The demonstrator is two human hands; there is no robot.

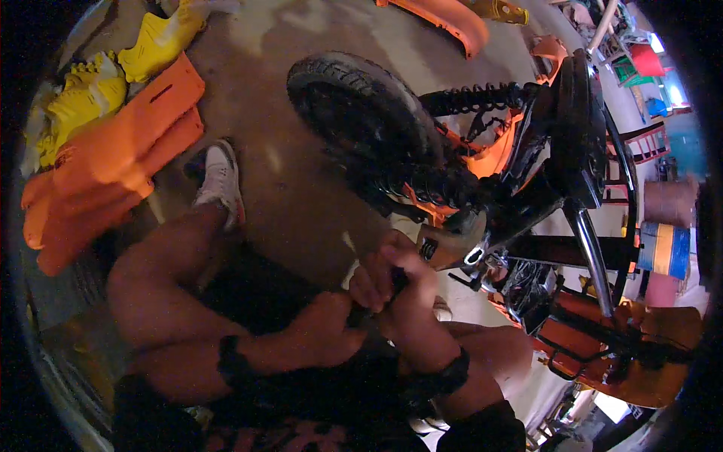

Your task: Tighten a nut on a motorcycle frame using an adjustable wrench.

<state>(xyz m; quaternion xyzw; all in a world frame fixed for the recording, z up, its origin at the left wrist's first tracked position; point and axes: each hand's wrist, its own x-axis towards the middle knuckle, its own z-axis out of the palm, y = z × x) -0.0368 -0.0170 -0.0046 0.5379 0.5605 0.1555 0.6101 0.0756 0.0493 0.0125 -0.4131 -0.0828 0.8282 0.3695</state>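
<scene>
Seated with your hands close together in front of you, you grip a dark piece [398, 282] in your right hand [393, 270]; your left hand [322, 324] curls just beside it, its hold too dim to tell. A motorbike [561, 162] fills the right; orange panels [113, 162] and yellow panels [160, 49] lie left.

Single head view, left one of side-by-side pair; scene taken from above, lens pointed down and forward. Left hand [329, 325] and right hand [395, 273] framed near, at lower centre; floor [263, 98] covered beyond, to upper border. Floor's right edge shown farthest off, lines bowed by fisheye rim. Floor's near-left corner apparently cut off by rim, dim there.
</scene>
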